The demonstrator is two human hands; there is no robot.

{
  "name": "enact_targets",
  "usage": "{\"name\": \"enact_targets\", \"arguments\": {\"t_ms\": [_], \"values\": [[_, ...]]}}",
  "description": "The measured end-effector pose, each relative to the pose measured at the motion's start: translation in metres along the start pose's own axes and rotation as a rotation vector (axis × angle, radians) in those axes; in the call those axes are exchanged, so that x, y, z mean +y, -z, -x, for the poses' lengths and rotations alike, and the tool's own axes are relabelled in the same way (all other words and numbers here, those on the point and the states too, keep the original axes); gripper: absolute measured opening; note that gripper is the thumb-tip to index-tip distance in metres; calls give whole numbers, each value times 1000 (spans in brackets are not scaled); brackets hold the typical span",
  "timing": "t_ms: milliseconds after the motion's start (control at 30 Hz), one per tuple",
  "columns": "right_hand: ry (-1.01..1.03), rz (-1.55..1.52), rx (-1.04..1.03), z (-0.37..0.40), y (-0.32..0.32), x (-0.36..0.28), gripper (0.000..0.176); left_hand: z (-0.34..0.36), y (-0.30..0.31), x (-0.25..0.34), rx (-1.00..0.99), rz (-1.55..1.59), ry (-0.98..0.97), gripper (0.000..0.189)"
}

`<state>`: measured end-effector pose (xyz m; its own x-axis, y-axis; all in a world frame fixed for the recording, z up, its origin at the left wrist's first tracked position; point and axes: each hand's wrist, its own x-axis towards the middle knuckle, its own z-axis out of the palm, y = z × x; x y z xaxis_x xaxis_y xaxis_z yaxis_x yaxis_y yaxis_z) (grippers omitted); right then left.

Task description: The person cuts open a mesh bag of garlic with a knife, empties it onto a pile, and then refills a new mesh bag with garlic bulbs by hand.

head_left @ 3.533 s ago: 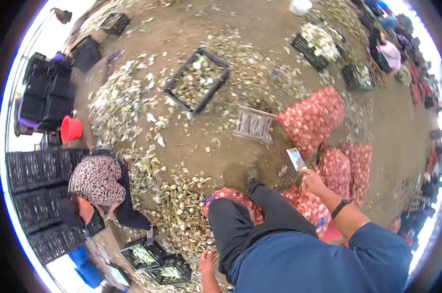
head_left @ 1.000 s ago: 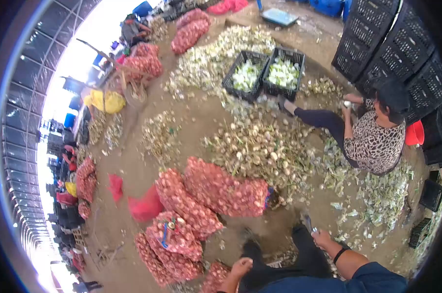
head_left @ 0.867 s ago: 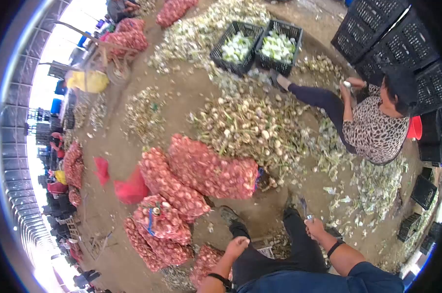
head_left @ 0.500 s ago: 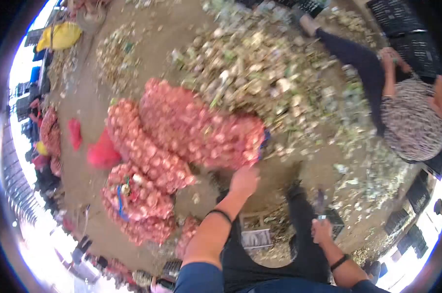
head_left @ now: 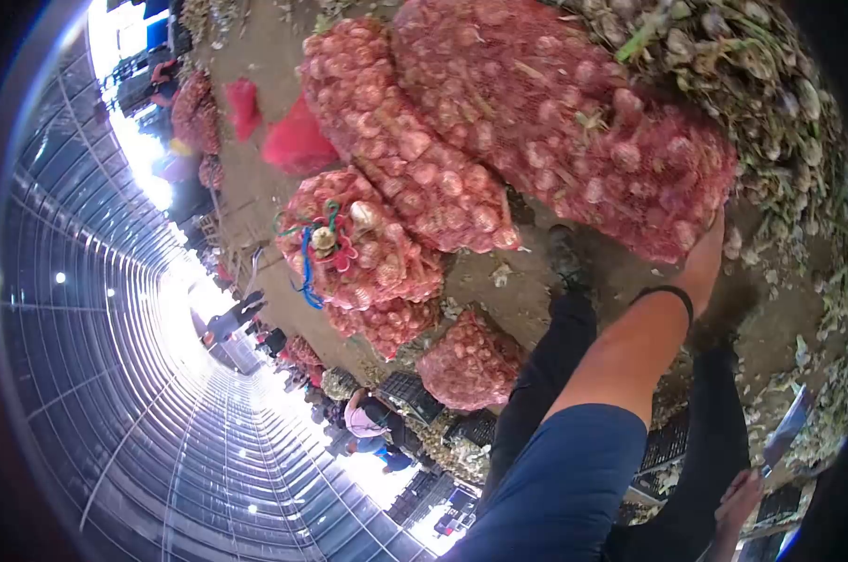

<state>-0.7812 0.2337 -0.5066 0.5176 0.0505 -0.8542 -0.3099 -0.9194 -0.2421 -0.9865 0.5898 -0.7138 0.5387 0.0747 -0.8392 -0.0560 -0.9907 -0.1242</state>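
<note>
My left hand (head_left: pixel 707 251) is at the near right end of a long red mesh sack of garlic (head_left: pixel 574 122), gripping it; the fingertips are hidden against the mesh. My right hand (head_left: pixel 741 495), low at the right, is closed round the handle of a knife (head_left: pixel 788 426) whose broad blade points up and away. The long sack lies on its side on the dirt floor. Against it rests a second filled garlic sack (head_left: pixel 405 140). Closer to me, a tied sack of garlic (head_left: pixel 358 248) shows a blue strap and a knotted top.
A smaller garlic sack (head_left: pixel 471 361) sits beside my leg. Loose garlic and stalks (head_left: pixel 743 75) are heaped at the upper right. Red mesh bags (head_left: pixel 297 140) lie on the floor at the left. Black crates (head_left: pixel 410 395) and people (head_left: pixel 372 417) are farther off under an arched roof.
My view has swung left and closer to the sacks, so they appear larger. The left hand stays at the long sack's end. The knife remains in my right hand.
</note>
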Motion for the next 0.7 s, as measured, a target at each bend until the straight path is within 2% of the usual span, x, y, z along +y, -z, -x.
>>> {"name": "enact_targets", "arguments": {"t_ms": [33,100,167,233,267,300,333,367,400,433,500,600,667,700], "values": [[-4,-45,20,-5,3,4,36,5,4,-8,-13,68,-89,57],[0,-58,3,-11,8,8,37,4,1,-11,-5,78,-111,55],[13,-27,-196,-20,25,17,35,6,1,-10,11,93,-146,52],[-45,-27,-140,-13,12,4,35,4,17,-16,-119,-128,-95,47],[-104,-23,-86,-8,8,-3,34,-4,11,-8,-66,-140,-98,47],[-42,-59,-48,-7,2,-2,45,-24,-1,12,0,2,-43,42],[10,-116,-83,-3,-1,-4,44,-47,-15,35,79,144,-3,38],[-45,-167,-96,-1,2,1,42,-65,-26,51,149,287,21,35],[-96,-175,-82,1,2,9,34,-74,-40,61,70,224,-74,33],[-88,-193,-41,5,-2,11,34,-76,-54,59,113,280,-152,35],[-54,-306,-64,18,-15,1,25,-59,-54,54,281,33,38,35],[-86,-245,-62,33,-29,-24,23,-43,-33,27,345,-52,-105,37],[-91,-289,-49,38,-32,-25,24,-49,-22,30,75,-64,-157,39],[-104,-294,-64,42,-30,-25,26,-53,-19,35,98,-83,-164,39]]}}
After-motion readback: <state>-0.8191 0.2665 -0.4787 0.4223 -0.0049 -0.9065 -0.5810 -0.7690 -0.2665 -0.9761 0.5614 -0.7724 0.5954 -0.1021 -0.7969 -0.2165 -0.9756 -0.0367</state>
